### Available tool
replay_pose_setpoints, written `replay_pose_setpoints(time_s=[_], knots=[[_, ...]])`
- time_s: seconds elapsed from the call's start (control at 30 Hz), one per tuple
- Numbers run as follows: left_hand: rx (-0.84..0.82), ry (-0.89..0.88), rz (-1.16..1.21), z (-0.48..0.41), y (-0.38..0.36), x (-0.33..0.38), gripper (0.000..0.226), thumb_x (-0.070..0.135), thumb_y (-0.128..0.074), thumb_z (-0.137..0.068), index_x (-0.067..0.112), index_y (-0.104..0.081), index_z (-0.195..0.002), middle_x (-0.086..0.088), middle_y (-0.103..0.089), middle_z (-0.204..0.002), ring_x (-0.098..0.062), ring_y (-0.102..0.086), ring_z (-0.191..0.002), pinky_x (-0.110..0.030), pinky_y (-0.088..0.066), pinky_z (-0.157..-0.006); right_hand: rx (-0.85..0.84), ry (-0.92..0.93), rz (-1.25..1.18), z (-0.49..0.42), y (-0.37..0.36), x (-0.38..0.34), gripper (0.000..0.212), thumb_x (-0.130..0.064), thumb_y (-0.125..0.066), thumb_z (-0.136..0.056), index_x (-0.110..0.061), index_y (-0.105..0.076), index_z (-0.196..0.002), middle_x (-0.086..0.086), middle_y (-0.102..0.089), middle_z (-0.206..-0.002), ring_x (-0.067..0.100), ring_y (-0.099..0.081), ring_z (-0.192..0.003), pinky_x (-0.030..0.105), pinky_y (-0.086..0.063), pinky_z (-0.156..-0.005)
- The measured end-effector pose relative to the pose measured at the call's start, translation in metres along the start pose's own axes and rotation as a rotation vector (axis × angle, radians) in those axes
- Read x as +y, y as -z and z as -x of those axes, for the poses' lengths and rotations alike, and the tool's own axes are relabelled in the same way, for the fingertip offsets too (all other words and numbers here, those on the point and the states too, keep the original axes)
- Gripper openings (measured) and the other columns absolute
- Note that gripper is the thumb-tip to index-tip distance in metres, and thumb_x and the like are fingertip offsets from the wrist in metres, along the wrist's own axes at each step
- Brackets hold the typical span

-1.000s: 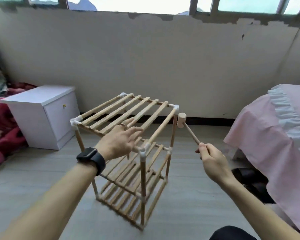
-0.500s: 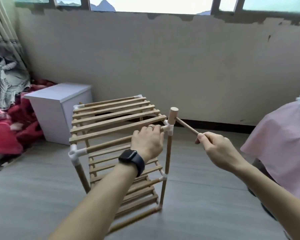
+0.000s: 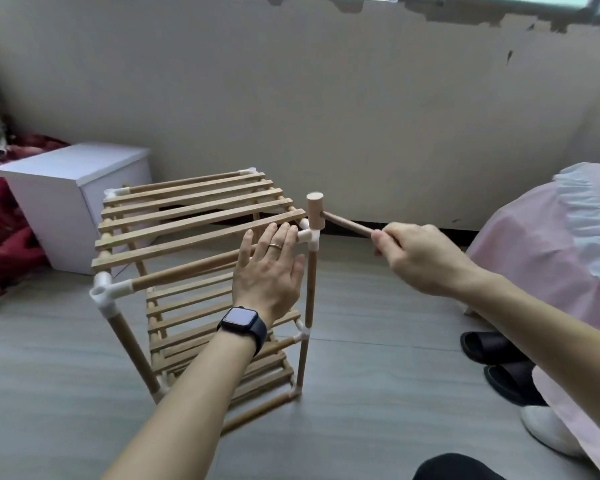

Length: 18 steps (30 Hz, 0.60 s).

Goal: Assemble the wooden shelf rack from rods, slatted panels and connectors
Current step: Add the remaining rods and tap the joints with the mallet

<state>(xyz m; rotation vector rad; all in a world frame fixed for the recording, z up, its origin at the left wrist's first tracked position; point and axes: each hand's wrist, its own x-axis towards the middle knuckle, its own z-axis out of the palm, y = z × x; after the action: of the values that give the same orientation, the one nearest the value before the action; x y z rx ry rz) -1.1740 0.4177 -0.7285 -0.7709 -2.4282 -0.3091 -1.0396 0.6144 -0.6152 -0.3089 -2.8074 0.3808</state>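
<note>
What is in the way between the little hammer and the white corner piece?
Nothing visible. The mallet head is right above the white connector; fingertips of the left hand lie beside it, not under the mallet.

Wooden shelf rack (image 3: 201,237) standing, three tiers. Top slatted panel (image 3: 194,216) has pale flat slats running left-right; middle panel (image 3: 187,303) and bottom panel (image 3: 257,372) sit below it. Round rods form the frame, with a front top rod (image 3: 187,271) and a near-right upright rod (image 3: 310,289). White connectors are at the corners: near-left top connector (image 3: 104,289), open socket up; near-right top connector (image 3: 309,236). Wooden mallet (image 3: 316,211), head upright, appears to touch the near-right top connector; its handle is gripped by the right hand (image 3: 420,258).
</note>
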Motion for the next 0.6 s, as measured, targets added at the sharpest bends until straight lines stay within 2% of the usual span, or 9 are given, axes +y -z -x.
replay_pose_setpoints(time_s=[0.07, 0.13, 0.17, 0.27, 0.3, 0.4, 0.43, 0.53, 0.6], knots=[[0.001, -0.002, 0.002, 0.000, 0.001, -0.001, 0.060, 0.046, -0.019, -0.102, 0.021, -0.036, -0.155, 0.001, -0.039, -0.159, -0.019, -0.029, -0.150, -0.046, -0.001, -0.122, 0.211, 0.072, -0.211, -0.001, 0.007, -0.001, 0.036, -0.044, -0.040, -0.107, -0.026, -0.063, -0.085, -0.008, -0.059, -0.057, 0.011, -0.054, -0.054, 0.021, -0.038, -0.052], [-0.006, 0.002, -0.005, 0.000, 0.003, -0.001, 0.061, 0.046, -0.018, -0.102, 0.021, -0.034, -0.156, 0.002, -0.038, -0.160, -0.019, -0.028, -0.150, -0.045, 0.002, -0.122, 0.332, 0.098, -0.363, 0.003, 0.005, -0.004, 0.034, -0.041, -0.039, -0.108, -0.024, -0.059, -0.087, -0.012, -0.058, -0.054, 0.010, -0.050, -0.046, 0.018, -0.038, -0.047], [-0.014, 0.004, -0.006, 0.000, 0.003, 0.000, 0.061, 0.046, -0.018, -0.102, 0.022, -0.033, -0.156, 0.002, -0.037, -0.160, -0.019, -0.027, -0.151, -0.045, 0.004, -0.122, 0.290, 0.086, -0.326, 0.005, 0.001, -0.006, 0.034, -0.042, -0.037, -0.108, -0.023, -0.056, -0.088, -0.009, -0.059, -0.056, 0.010, -0.050, -0.047, 0.024, -0.042, -0.050], [-0.013, 0.008, -0.007, 0.001, 0.002, 0.000, 0.059, 0.045, -0.021, -0.102, 0.022, -0.030, -0.157, 0.002, -0.036, -0.161, -0.019, -0.025, -0.151, -0.046, 0.005, -0.121, -0.097, -0.060, 0.136, 0.008, -0.009, -0.007, 0.038, -0.049, -0.033, -0.106, -0.023, -0.051, -0.085, 0.004, -0.061, -0.079, 0.027, -0.057, -0.069, 0.038, -0.046, -0.067], [-0.016, 0.004, -0.005, 0.001, 0.002, 0.000, 0.059, 0.044, -0.023, -0.102, 0.022, -0.030, -0.157, 0.001, -0.036, -0.160, -0.019, -0.026, -0.151, -0.046, 0.004, -0.121, -0.093, -0.074, 0.154, 0.008, -0.007, -0.006, 0.038, -0.050, -0.034, -0.106, -0.024, -0.052, -0.086, 0.005, -0.061, -0.081, 0.029, -0.057, -0.072, 0.039, -0.046, -0.068], [0.000, 0.002, -0.008, 0.000, 0.001, -0.001, 0.058, 0.042, -0.030, -0.101, 0.022, -0.033, -0.155, 0.001, -0.040, -0.158, -0.019, -0.029, -0.149, -0.047, 0.001, -0.121, 0.229, 0.021, -0.144, 0.008, 0.000, -0.007, 0.036, -0.048, -0.038, -0.106, -0.022, -0.056, -0.088, 0.003, -0.063, -0.069, 0.030, -0.058, -0.065, 0.041, -0.046, -0.061], [-0.005, 0.000, -0.003, 0.000, 0.001, -0.002, 0.057, 0.042, -0.033, -0.101, 0.022, -0.034, -0.155, 0.001, -0.040, -0.158, -0.019, -0.030, -0.149, -0.047, 0.000, -0.122, 0.264, 0.036, -0.175, 0.009, 0.000, -0.007, 0.035, -0.046, -0.037, -0.107, -0.021, -0.055, -0.089, 0.004, -0.062, -0.066, 0.030, -0.058, -0.062, 0.041, -0.046, -0.060], [0.004, -0.001, -0.002, 0.001, 0.001, -0.002, 0.056, 0.040, -0.039, -0.101, 0.022, -0.036, -0.153, 0.002, -0.044, -0.154, -0.020, -0.033, -0.147, -0.048, -0.003, -0.121, -0.024, -0.040, 0.074, 0.010, -0.005, -0.007, 0.038, -0.048, -0.034, -0.106, -0.022, -0.053, -0.086, 0.007, -0.062, -0.076, 0.031, -0.057, -0.068, 0.041, -0.048, -0.066], [-0.006, -0.002, 0.005, 0.000, 0.001, -0.003, 0.055, 0.040, -0.039, -0.100, 0.023, -0.037, -0.152, 0.002, -0.046, -0.152, -0.020, -0.036, -0.145, -0.048, -0.005, -0.120, -0.007, -0.055, 0.060, 0.009, -0.004, -0.004, 0.039, -0.047, -0.038, -0.106, -0.021, -0.058, -0.085, 0.005, -0.064, -0.076, 0.029, -0.058, -0.070, 0.039, -0.048, -0.066]])
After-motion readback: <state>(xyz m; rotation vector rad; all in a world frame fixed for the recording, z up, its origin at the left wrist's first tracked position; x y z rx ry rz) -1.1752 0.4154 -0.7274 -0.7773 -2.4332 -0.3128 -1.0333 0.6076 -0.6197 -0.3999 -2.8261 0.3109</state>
